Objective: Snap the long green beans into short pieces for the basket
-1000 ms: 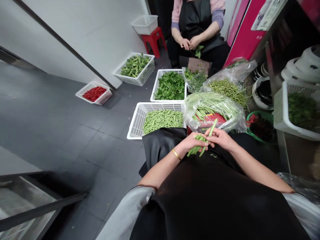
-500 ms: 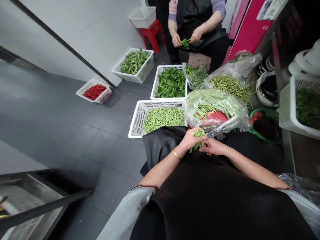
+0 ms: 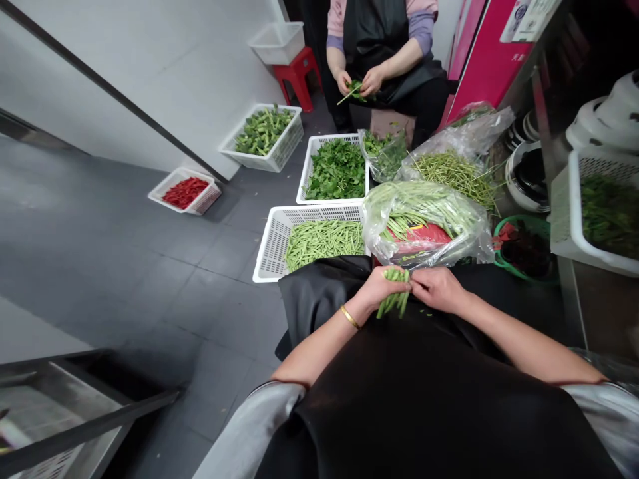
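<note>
A bunch of green bean pieces (image 3: 394, 305) is gripped in my left hand (image 3: 378, 287), the cut ends poking out below the fingers. My right hand (image 3: 442, 290) is closed, its thumb and fingertips pinched right beside the left fingers; whatever is between them is hidden. Both hands are above my black apron (image 3: 429, 399), where a few tiny green bits lie. Just beyond the hands, a clear plastic bag (image 3: 476, 229) of long green beans (image 3: 429, 198) rests against a red package (image 3: 422, 236). Left of it, short bean pieces (image 3: 324, 241) fill part of a white basket (image 3: 267, 249).
Opposite me a co-worker's hands (image 3: 357, 83) handle a leafy stem. Between us stand a basket of leafy greens (image 3: 334, 169) and bagged stems (image 3: 452, 174). Red peppers (image 3: 184, 191) sit in a basket to the left. A green basin (image 3: 524, 266) and white crate (image 3: 564, 213) are at right.
My right hand has shifted from under the bean bunch up and right, to the left hand's fingertips. The left hand keeps its hold. Across from me, the co-worker's hands have turned the stem.
</note>
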Demonstrator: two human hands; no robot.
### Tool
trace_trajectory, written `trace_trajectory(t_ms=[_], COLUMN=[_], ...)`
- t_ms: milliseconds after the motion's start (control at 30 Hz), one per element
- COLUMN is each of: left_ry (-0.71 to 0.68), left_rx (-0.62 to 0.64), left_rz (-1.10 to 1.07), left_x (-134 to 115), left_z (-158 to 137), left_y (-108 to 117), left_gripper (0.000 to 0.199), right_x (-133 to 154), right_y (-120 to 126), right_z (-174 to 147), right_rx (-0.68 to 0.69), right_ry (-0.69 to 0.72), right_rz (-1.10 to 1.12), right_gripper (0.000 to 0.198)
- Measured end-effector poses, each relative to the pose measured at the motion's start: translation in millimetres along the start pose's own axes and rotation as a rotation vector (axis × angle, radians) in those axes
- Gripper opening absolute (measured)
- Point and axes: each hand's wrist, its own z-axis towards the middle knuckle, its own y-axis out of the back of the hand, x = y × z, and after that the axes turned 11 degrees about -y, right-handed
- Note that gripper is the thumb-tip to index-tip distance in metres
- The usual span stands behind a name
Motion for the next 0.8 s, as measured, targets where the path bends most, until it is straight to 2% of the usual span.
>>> trace_trajectory(t_ms=[67, 100, 200, 233, 267, 300, 367, 400, 500, 567, 667, 800], left_ry=[0.108, 0.136, 0.132, 0.115, 0.095, 0.075, 0.055, 0.061, 0.118, 0.141, 0.151, 0.177], left_rx=[-0.134, -0.194, -0.294, -0.300, -0.300, -0.300, -0.318, -0.330, -0.344, -0.326, -0.263, -0.219], left_rz=[-0.159, -0.218, -0.345, -0.379, -0.406, -0.429, -0.466, -0.483, -0.526, -0.542, -0.495, -0.382], left_x=[2.8, 1.9, -11.0, -17.5, -24.2, -30.3, -38.9, -40.7, -36.3, -27.8, -13.9, 1.0], left_z=[3.4, 5.2, 10.4, 12.3, 14.4, 16.8, 22.0, 24.6, 30.5, 32.2, 32.4, 32.6], left_y=[4.6, 9.3, 30.4, 38.3, 45.8, 52.6, 63.1, 66.6, 70.8, 69.5, 64.2, 52.8], left_gripper=[0.038, 0.037, 0.033, 0.031, 0.029, 0.025, 0.021, 0.020, 0.023, 0.028, 0.036, 0.036], right_x=[-2.5, -7.1, -35.4, -47.8, -60.3, -71.9, -90.2, -96.5, -107.5, -113.7, -127.8, -149.9], right_y=[-7.7, -8.7, -2.1, 1.4, 4.3, 5.9, 3.3, -0.9, -20.1, -31.5, -36.1, -22.1], right_z=[-8.2, -11.6, -9.4, -2.0, 9.4, 24.6, 63.9, 85.8, 144.8, 167.8, 168.7, 123.6], right_rx=[-0.076, -0.030, 0.252, 0.301, 0.295, 0.226, 0.065, 0.034, 0.087, 0.125, 0.119, 0.017], right_ry=[0.000, 0.009, -0.020, -0.076, -0.158, -0.257, -0.417, -0.453, -0.501, -0.510, -0.504, -0.477], right_rz=[-0.094, -0.109, -0.140, -0.176, -0.229, -0.289, -0.399, -0.456, -0.561, -0.571, -0.563, -0.460], right_gripper=[0.031, 0.030, 0.015, 0.021, 0.034, 0.041, 0.041, 0.040, 0.039, 0.037, 0.033, 0.029])
